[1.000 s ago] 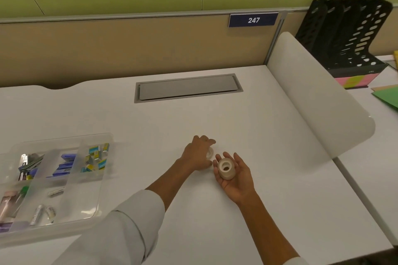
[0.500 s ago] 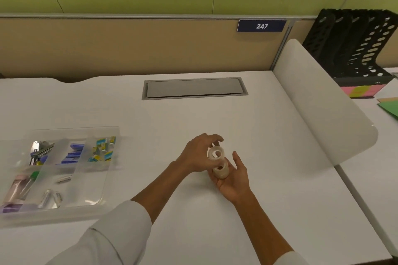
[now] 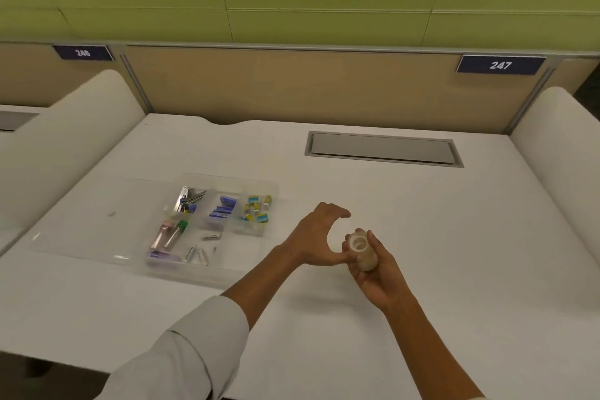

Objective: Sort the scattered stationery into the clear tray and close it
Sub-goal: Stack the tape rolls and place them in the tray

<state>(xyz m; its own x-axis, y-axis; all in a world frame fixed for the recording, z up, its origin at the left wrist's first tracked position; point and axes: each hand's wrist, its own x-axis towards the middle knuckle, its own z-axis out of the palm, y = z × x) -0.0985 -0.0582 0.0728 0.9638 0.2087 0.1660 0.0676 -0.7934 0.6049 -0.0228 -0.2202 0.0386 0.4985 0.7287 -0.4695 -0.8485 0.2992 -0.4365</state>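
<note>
White desk (image 3: 422, 237), beige partition and green wall behind: in the head view we see the right hand (image 3: 376, 273) curled around stacked tape rolls (image 3: 361, 250), their open cores facing up toward us. Beside it our left hand (image 3: 319, 237) hovers with fingers spread in a loose arc, holding nothing. We judge the clear tray (image 3: 207, 273), lid off, lies well left of the rolls, nearer the left hand.

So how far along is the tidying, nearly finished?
Well along, it seems. The clear tray already holds sorted items: purple boxes, small colourful pieces, tubes. In hand: the right hand holds stacked tape rolls; the left hand hovers open beside them. Left: put the rolls in, then close the tray, which lies open.
</note>
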